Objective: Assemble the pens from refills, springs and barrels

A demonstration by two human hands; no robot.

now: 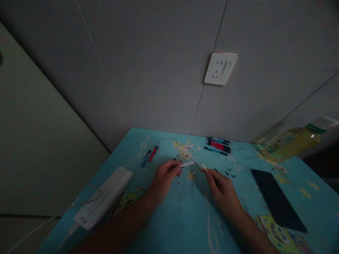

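Note:
My left hand [167, 173] pinches a short white tube [187, 164] with a dark end, much like a pen part. Across from it, my right hand [219, 184] has its thumb and fingers closed on a thin pale stick [204, 167], which resembles a pen refill. Slim shiny rods [195, 161] reach from the right fingertips toward the back of the table. The tips of the two hands are close but apart. Left of them lie a blue pen cap [146, 158] and a red pen cap [153, 154]. Small dark clip-like pieces [230, 173] are scattered beside my right hand.
Several blue and red pens [217, 144] lie near the wall on the blue patterned table [180, 218]. A white power strip [103, 197] with cables is at left. At right are a dark flat slab [278, 199] and a bottle of yellow liquid [291, 144]. A socket [220, 68] is on the wall.

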